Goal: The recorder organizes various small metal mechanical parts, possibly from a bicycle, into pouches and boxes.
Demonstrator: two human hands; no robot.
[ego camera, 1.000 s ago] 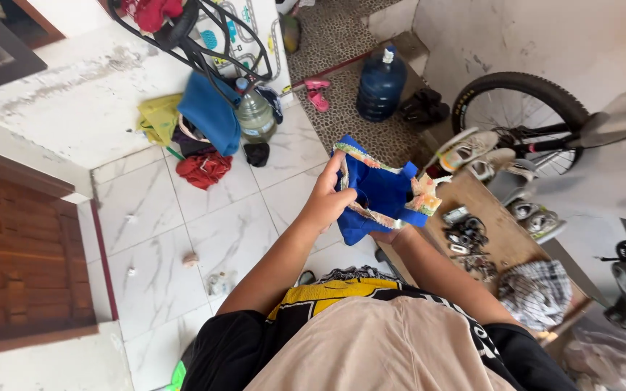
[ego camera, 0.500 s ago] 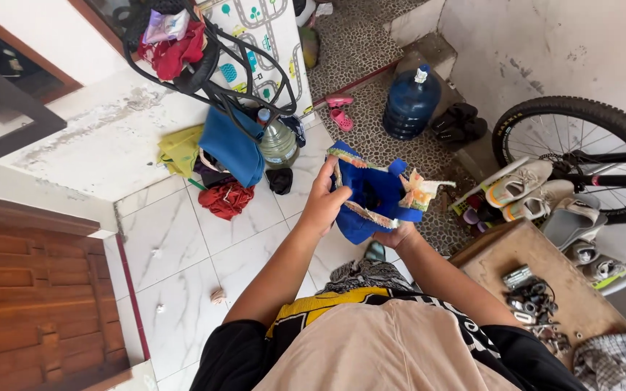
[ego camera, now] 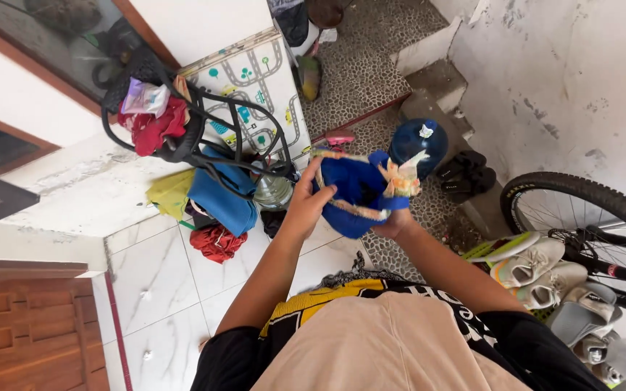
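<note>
Blue cloth bag (ego camera: pixel 356 192) with patterned trim, clamped between left hand (ego camera: pixel 304 206) and right hand (ego camera: pixel 393 226) in mid-air; risk: trim slipping, bag dropping onto tile floor (ego camera: pixel 161 289).

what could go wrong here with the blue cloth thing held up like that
The blue cloth item is held in the air by the left hand and right hand; if either grip slips it may drop onto the pebble floor. Clothes and shoes lie near the feet, a possible trip hazard.
</note>
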